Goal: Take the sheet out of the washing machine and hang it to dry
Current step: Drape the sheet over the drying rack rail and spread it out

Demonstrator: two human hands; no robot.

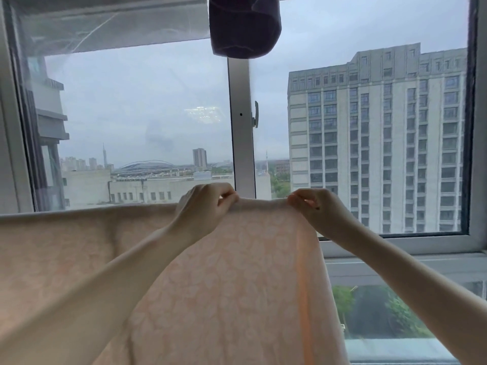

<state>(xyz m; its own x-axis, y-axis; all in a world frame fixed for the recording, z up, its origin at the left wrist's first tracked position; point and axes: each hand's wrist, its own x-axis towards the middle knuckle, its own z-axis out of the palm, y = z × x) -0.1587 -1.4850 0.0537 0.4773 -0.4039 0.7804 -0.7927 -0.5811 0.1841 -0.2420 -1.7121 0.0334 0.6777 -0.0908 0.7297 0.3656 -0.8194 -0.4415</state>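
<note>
- Head view, looking forward and slightly down along two bare forearms raised in front of a large window [131, 114].
- A pale peach sheet [224, 285] with a faint floral pattern hangs across the lower half of the view. Its top edge runs level from the far left to the middle, about as high as the hands, and the cloth drops out of view at the bottom. What the top edge hangs over is hidden by the cloth itself.
- The left hand [204, 209] holds the sheet's top edge just left of centre. Its grip is a pinch: fingers curled over the fold, thumb beneath.
- The right hand [315, 209] holds the same edge just right of centre, near the sheet's right-hand border. Its grip is also a pinch on the cloth, fingers bent and closed on the fold.
- Between the two hands a short stretch of the edge is pulled straight and taut.
- A brighter orange band [303, 285] runs down the sheet close to its right border.
- Behind the hands, a white upright window post [241, 127] divides the glass, with a small white handle [255, 114] on its right side.
- A dark purple cloth item [243, 25] hangs from above at top centre, well apart from the sheet.
- Through the glass: a tall grey many-windowed building [376, 140] on the right, low buildings and a domed roof in the distance on the left, an overcast sky, and green treetops below at lower right.
</note>
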